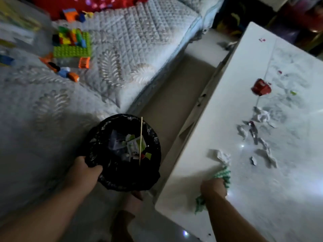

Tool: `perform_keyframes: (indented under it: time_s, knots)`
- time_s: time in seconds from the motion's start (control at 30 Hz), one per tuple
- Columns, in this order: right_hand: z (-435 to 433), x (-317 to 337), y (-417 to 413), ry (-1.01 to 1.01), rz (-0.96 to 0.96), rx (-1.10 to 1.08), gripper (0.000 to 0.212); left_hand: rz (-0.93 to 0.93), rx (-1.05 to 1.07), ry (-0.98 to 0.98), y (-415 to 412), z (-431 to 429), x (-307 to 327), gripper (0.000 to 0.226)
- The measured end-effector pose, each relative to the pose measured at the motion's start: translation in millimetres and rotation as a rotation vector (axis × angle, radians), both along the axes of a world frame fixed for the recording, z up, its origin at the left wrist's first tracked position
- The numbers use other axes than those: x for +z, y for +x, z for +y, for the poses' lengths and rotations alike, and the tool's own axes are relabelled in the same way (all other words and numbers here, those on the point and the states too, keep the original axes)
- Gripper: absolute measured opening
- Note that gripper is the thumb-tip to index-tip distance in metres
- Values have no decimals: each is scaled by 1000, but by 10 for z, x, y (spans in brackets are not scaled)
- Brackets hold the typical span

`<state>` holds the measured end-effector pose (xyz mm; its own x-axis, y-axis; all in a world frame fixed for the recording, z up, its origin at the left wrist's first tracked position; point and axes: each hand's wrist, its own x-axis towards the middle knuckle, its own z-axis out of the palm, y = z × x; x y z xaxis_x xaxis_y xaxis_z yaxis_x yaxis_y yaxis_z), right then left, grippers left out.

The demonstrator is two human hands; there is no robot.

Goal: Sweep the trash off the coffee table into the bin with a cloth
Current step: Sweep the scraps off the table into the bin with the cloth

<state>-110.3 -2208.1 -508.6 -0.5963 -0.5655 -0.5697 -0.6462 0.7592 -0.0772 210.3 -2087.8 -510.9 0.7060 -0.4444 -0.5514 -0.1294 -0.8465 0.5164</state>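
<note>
You are gripping the bin point(154, 137) by its near rim with your left hand point(85, 169), fingers hooked over the black liner. That grip is holding its mouth open and facing up in the gap between the sofa point(122, 49) and the coffee table point(201, 133). It is sitting just beside the table's long edge, probably so that anything pushed over that edge drops straight in. I cannot tell whether it is resting on the floor or hanging from your hand. Paper scraps and a thin wooden skewer point(140, 140) are already lying inside it.

Your right hand point(214, 186) is closing round the green checked cloth point(222, 174), bunching it so that one end is sticking out ahead of the knuckles and the other is trailing behind the wrist. The hand is resting low on the tabletop near the corner closest to you, and the front of the cloth is touching the nearest crumpled tissue point(222, 155). That looks like the start of a push towards the bin.

Most of the trash is waiting further in: more crumpled tissue point(262, 116), a strip of foil point(253, 131) and a red wrapper point(261, 88), all well apart from the edge. The sweeping seems barely begun, so you are likely needing several passes. Toy bricks point(71, 42) are lying on the sofa (no part of this job).
</note>
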Motion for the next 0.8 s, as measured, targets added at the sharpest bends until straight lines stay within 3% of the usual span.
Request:
perform_keyframes:
  time_s: [0.27,0.53,0.63,0.8]
  knots:
    - [-188,-31,50,50,18,-175,55,105,-146,11,98,-1060,0,26]
    - [-252,-28,107,73,49,-187,50,166,-224,-17,132,-2050,-7,23]
    - [-255,-47,115,32,3,-316,55,157,-228,-28,92,-2331,28,23]
    - [-434,-1,178,-1,-26,-504,40,147,-324,-4,9,-2809,74,32]
